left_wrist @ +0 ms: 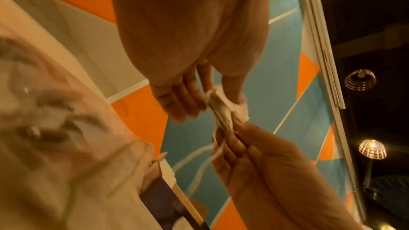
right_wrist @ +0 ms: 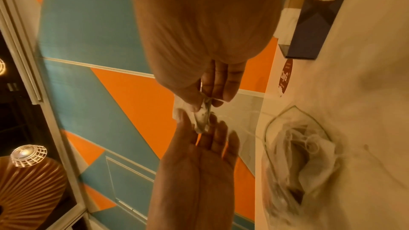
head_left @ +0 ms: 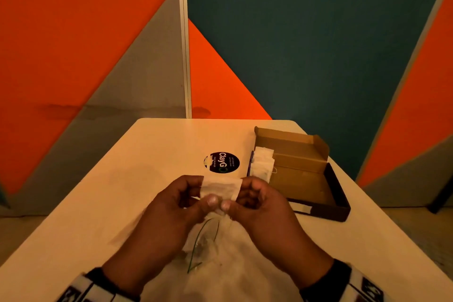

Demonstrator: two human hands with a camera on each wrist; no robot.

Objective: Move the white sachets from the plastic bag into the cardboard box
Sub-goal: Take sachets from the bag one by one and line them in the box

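One table carries everything. One open cardboard box lies beyond the right hand, with a stack of white sachets at its left end; their count is unclear. One clear plastic bag lies under both hands. One round black sticker sits just beyond them. The left hand and right hand together pinch one white sachet by its ends.

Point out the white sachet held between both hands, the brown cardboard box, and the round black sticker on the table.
White paper sachet [head_left: 220, 187]: head view, middle of its flat face, between the two hands.
Open brown cardboard box [head_left: 300, 185]: head view, bare inner floor.
Round black sticker [head_left: 223, 162]: head view, centre of the white lettering.
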